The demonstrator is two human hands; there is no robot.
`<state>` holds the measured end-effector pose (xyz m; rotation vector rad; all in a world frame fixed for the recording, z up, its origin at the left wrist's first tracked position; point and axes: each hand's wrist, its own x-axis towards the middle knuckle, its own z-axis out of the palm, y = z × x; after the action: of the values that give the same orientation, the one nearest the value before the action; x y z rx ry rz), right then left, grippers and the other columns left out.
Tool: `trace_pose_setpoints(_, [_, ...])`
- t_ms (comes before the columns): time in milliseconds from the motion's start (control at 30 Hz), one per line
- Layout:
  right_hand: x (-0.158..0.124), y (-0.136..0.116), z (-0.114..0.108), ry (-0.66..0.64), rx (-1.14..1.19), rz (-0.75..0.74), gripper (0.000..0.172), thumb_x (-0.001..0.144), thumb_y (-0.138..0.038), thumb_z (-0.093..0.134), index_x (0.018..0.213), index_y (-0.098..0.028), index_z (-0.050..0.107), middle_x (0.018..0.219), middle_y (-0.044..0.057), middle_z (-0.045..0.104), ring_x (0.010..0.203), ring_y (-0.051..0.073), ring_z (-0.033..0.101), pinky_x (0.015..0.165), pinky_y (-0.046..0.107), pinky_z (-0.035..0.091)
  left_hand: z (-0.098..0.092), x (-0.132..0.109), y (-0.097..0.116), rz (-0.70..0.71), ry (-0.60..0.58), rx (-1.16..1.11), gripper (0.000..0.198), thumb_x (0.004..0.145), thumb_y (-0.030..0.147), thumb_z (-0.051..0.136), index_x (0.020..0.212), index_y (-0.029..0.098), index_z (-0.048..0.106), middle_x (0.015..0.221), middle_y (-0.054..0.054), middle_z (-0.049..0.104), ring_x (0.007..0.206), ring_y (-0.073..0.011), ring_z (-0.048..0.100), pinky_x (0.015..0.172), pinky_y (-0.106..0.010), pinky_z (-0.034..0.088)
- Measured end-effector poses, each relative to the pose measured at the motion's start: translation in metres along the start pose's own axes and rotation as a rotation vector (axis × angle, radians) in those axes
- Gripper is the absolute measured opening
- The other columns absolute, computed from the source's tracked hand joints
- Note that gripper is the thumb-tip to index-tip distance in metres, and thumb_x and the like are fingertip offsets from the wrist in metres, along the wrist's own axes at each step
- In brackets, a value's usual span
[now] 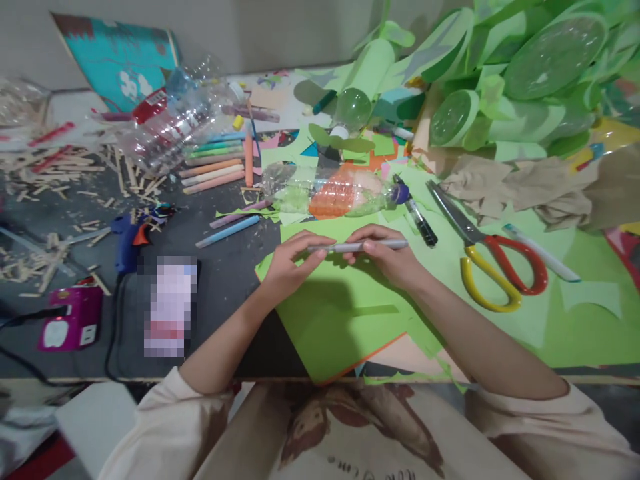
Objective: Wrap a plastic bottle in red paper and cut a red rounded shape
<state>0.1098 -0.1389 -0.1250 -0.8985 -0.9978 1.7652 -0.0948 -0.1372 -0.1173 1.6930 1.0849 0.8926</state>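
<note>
Both my hands hold a thin grey pen [357, 247] level over a sheet of light green paper [330, 320] at the table's front. My left hand [290, 263] pinches its left end with fingers closed. My right hand [387, 253] grips its right part, fingers curled round it. Just beyond the pen lies a clear plastic bottle [335, 190] on its side with orange and green pieces inside. A black marker [417, 217] lies to the right of my right hand.
Red and yellow scissors [493, 263] and a white pen [543, 253] lie at right. Pastel chalk sticks [215, 170], crushed bottles [175, 123], wooden sticks [50, 180], a blue glue gun [133, 237], a pink box [70, 317] at left. Green paper leaves [500, 73] pile at back right.
</note>
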Motion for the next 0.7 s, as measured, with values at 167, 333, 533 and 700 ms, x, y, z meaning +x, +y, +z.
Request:
trace_pose_setpoints(167, [-0.005, 0.001, 0.006, -0.049, -0.018, -0.025, 0.020, 0.075, -0.035, 0.077, 0.088, -0.021, 0.071, 0.076, 0.001, 0.076, 0.067, 0.014, 0.072, 0.067, 0.030, 0.061, 0.003, -0.003, -0.003, 0.156, -0.042, 0.048, 0.026, 0.091, 0.039, 0.054, 0.095, 0.017, 0.067, 0.081, -0.004, 0.069, 0.071, -0.0120, 0.061, 0.063, -0.022, 0.045])
trace_pose_setpoints(333, [-0.014, 0.005, 0.018, -0.081, 0.045, -0.025, 0.014, 0.076, -0.031, 0.077, 0.082, -0.020, 0.071, 0.075, 0.000, 0.077, 0.065, 0.012, 0.072, 0.063, 0.026, 0.061, 0.006, -0.013, 0.000, 0.365, -0.035, 0.107, 0.020, 0.097, 0.033, 0.045, 0.104, 0.017, 0.054, 0.080, -0.002, 0.061, 0.067, -0.0095, 0.057, 0.059, -0.020, 0.041])
trace_pose_setpoints(533, [-0.015, 0.012, 0.022, -0.076, 0.083, -0.049, 0.010, 0.078, -0.028, 0.075, 0.085, -0.022, 0.071, 0.077, -0.002, 0.076, 0.067, 0.011, 0.073, 0.066, 0.025, 0.061, 0.007, -0.015, -0.003, 0.329, -0.022, 0.106, 0.018, 0.097, 0.035, 0.046, 0.104, 0.018, 0.049, 0.080, 0.000, 0.058, 0.063, -0.0086, 0.056, 0.056, -0.019, 0.040])
trace_pose_setpoints(700, [-0.010, 0.010, 0.018, -0.094, -0.011, 0.004, 0.020, 0.076, -0.032, 0.077, 0.091, -0.023, 0.068, 0.082, -0.002, 0.073, 0.070, 0.011, 0.072, 0.069, 0.026, 0.060, -0.006, -0.005, -0.001, 0.270, -0.129, 0.207, 0.023, 0.094, 0.037, 0.049, 0.093, 0.017, 0.061, 0.078, -0.002, 0.065, 0.067, -0.0108, 0.059, 0.062, -0.021, 0.044])
